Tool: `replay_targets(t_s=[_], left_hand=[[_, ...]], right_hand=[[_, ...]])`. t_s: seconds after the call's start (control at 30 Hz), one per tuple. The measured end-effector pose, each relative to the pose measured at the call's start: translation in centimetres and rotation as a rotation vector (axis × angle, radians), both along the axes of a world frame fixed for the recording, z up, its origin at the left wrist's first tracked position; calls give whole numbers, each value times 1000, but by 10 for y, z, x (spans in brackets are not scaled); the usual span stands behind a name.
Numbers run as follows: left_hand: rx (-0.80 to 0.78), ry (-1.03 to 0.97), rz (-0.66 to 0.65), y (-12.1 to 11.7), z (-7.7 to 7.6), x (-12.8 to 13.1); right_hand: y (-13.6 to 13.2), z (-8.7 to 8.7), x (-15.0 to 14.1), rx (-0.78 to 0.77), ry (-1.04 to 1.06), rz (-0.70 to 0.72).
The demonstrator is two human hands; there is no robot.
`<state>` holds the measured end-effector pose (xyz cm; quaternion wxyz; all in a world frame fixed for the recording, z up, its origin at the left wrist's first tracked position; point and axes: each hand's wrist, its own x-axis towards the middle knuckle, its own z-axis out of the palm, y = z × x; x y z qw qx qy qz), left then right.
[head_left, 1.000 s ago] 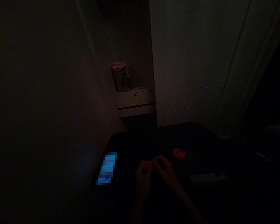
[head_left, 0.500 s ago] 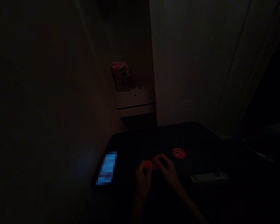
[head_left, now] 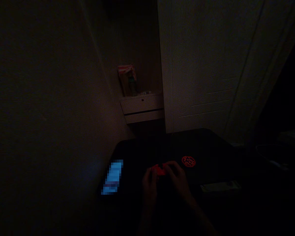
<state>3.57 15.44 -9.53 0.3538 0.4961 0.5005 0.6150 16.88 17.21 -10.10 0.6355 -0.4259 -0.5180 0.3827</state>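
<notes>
A small bright red piece (head_left: pixel 159 169) is held between my two hands above the dark table; the dimness hides what kind of thing it is. My left hand (head_left: pixel 149 183) pinches its left end between thumb and fingers. At the other end, my right hand (head_left: pixel 177 177) grips it with the fingertips. Just beyond my right hand, a round red disc (head_left: pixel 188 161) with a pattern of dark gaps lies flat on the table.
The black table (head_left: pixel 199 141) has rounded corners. On its left lies a lit, blurred screen (head_left: pixel 112 177); at the right front is a pale flat packet (head_left: pixel 220 186). Behind stand a drawer unit (head_left: pixel 144 105) with a red-topped bag (head_left: pixel 126 78) and a pale door panel (head_left: pixel 199 65).
My fingers have spread toward the ends of the red piece, so more of its middle shows. The disc and the screen have stayed in place.
</notes>
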Motion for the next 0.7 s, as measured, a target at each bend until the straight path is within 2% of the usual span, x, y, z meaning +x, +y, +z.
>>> replay_targets(t_s=[0.2,0.7], left_hand=[[-6,10,21,2,-3,0],[-30,23,-5,2,-4,0]], right_hand=[[-1,1,0,-12,-10,-16],[1,-1,1,18,68,-171]])
